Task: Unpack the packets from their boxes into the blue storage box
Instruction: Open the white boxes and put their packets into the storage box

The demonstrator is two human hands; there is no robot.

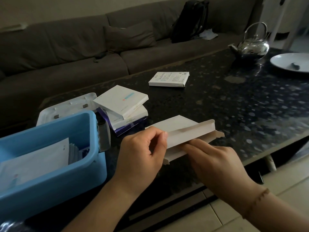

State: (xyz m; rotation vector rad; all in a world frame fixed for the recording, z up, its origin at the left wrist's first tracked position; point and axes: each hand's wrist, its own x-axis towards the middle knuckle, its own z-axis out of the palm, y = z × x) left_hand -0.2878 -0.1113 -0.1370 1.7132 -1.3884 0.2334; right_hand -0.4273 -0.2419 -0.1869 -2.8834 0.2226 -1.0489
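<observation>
I hold a flat white box (189,133) above the near edge of the dark table, its end flaps open. My left hand (142,153) pinches the box's left side between thumb and fingers. Fingers of my right hand (215,161) reach into the box's open end; whatever they touch inside is hidden. The blue storage box (55,174) stands at the near left with white packets (36,159) lying in it. A stack of three more boxes (123,109) sits just behind it, and a single white box (169,79) lies farther back.
The storage box's white lid (66,106) lies behind it. A steel kettle (252,46) and a white plate (291,61) stand at the table's far right. A grey sofa (83,47) with a black backpack (190,19) runs along the far side.
</observation>
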